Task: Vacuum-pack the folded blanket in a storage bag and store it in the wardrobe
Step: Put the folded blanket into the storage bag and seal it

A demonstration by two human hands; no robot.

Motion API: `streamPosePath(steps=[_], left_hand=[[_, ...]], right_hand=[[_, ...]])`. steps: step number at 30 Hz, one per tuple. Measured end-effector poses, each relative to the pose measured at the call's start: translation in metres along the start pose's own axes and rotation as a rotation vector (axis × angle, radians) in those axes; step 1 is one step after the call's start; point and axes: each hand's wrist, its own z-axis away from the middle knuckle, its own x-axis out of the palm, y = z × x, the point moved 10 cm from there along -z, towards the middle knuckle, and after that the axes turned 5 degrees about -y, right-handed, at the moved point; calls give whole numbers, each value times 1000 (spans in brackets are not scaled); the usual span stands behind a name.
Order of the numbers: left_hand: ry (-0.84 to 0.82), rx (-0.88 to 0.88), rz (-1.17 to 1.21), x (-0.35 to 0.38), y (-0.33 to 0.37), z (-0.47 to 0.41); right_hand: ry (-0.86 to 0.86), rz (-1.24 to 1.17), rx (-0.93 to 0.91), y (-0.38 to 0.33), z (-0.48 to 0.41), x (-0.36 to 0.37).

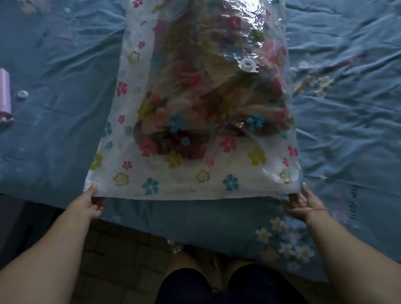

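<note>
A wrinkled blue bed sheet with pale flower prints (354, 104) covers the bed, which fills the far and middle part of the view. Its near edge hangs over a dim floor of brick-patterned tiles (119, 253).

On the sheet at the far left lies a lilac plastic hand pump (2, 93), with a small white round cap (23, 94) just to its right.

In the middle of the bed lies a clear plastic storage bag printed with pink, blue and yellow flowers (168, 180), its length running from near to far. Inside it sits the folded blanket in brown, cream and red (199, 91), bulging under the crinkled film. A white round valve (247, 65) stands on the bag's top face, right of centre.

The left hand (92, 202) pinches the bag's near-left corner, thumb on top and fingers beneath. The right hand (302, 203) pinches the near-right corner the same way.
</note>
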Motion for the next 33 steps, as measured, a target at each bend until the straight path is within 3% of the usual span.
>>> streamPosePath(steps=[6,13,21,24,26,33], left_hand=[[-70,-65,68,17,-28,3],[-6,101,155,-9,3,-9],[-24,21,196,-18,-11,-9],[-1,20,166,-27,-4,-15],[8,-6,155,-30,-5,-15],[-42,-72,54,-28,-10,-22]], right_hand=[[68,47,-49,-5,-4,1],[124,38,-405,-57,-3,-16],[255,70,-351,-27,-10,-47],[375,83,-382,-56,-56,-103],[310,37,-337,-59,-74,-117],[49,109,-314,-31,11,-25]])
